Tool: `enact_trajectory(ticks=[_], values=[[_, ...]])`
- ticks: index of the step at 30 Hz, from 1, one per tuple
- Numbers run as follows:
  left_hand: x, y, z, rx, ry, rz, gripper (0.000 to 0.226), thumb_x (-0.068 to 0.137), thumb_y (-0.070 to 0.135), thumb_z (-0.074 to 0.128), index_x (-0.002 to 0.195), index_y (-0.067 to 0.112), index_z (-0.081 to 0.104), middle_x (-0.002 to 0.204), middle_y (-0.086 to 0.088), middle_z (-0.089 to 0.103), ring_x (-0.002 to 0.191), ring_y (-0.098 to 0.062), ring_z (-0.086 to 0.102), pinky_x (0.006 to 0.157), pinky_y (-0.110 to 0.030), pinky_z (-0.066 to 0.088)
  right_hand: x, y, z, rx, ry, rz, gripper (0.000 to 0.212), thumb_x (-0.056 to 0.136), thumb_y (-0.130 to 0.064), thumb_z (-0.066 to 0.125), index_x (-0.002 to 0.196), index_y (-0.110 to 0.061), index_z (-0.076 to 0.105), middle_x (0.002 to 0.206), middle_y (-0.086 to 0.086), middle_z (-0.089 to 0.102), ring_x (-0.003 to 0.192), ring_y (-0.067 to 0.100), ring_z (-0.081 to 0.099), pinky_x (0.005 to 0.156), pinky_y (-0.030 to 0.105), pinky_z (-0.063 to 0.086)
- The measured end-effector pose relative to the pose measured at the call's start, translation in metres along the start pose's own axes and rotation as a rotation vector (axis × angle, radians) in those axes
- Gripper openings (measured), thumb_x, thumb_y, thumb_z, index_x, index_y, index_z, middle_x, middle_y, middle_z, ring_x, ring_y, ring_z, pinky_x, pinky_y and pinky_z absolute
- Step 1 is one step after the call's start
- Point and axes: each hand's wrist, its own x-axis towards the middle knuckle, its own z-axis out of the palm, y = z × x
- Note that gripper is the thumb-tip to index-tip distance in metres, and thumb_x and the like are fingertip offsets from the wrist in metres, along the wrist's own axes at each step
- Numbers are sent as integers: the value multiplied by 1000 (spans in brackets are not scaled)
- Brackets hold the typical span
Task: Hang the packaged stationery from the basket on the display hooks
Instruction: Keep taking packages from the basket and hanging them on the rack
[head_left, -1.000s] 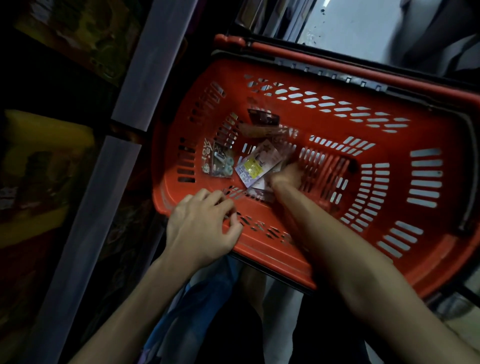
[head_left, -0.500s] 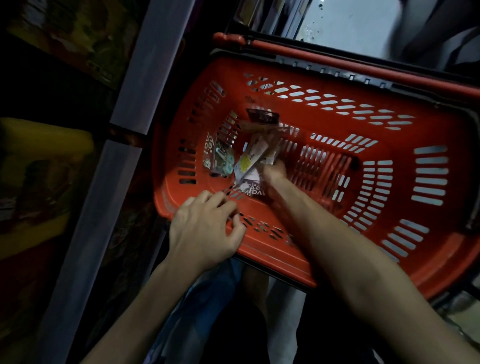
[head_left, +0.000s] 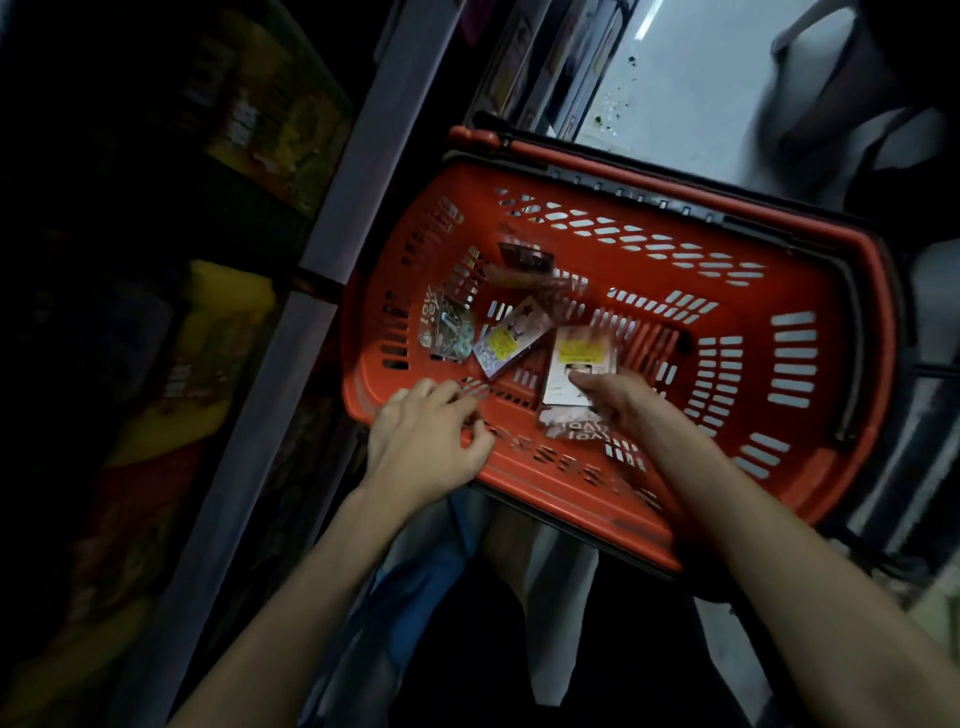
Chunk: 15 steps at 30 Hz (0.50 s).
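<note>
Pack (head_left: 581, 358) mid-frame, just above the basket (head_left: 800, 291) floor, right hand (head_left: 621, 408) pinching its lower edge, fingers clamped. Other packs (head_left: 511, 338) lie to its left. Left hand (head_left: 423, 441) grips the near rim, fingers curled over it.

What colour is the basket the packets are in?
Orange-red; the basket shows best in the head view.
</note>
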Motion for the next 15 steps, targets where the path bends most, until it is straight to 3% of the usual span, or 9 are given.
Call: enact_trajectory(ticks=[2,6,8,12,15], values=[[0,2,-2,1,-1,-23,49,89,53,35,101,29,76,102,10,70,101,-19,60,88,-37,43,-18,4,-6,-13,71,-78,13,88,-13,80,85,-8,68,47,-3,60,33,6,50,36,17,36],[1,10,-9,-39,7,-80,38,94,48,49,113,31,77,112,9,72,110,-21,61,96,-37,41,-45,15,-23,-11,183,-233,19,83,-30,82,94,-17,75,90,10,78,71,24,71,75,43,61],[1,12,-12,-31,-17,-85,39,96,48,47,116,31,76,117,8,72,114,-21,59,98,-36,40,-64,14,-29,-9,232,-290,15,81,-33,79,91,-22,74,96,7,79,86,29,76,86,53,62],[0,13,-16,-19,-47,-88,39,97,48,48,117,28,75,126,4,70,119,-23,58,100,-37,40,-134,5,-36,-1,283,-464,20,94,-19,72,114,-16,74,101,1,76,92,22,73,88,42,61],[-1,18,-24,-70,-57,-98,36,95,49,53,115,27,74,124,2,71,119,-25,62,99,-38,42,-178,11,-44,-52,316,-622,12,95,-16,71,106,-19,74,87,-4,74,81,14,69,71,29,54]])
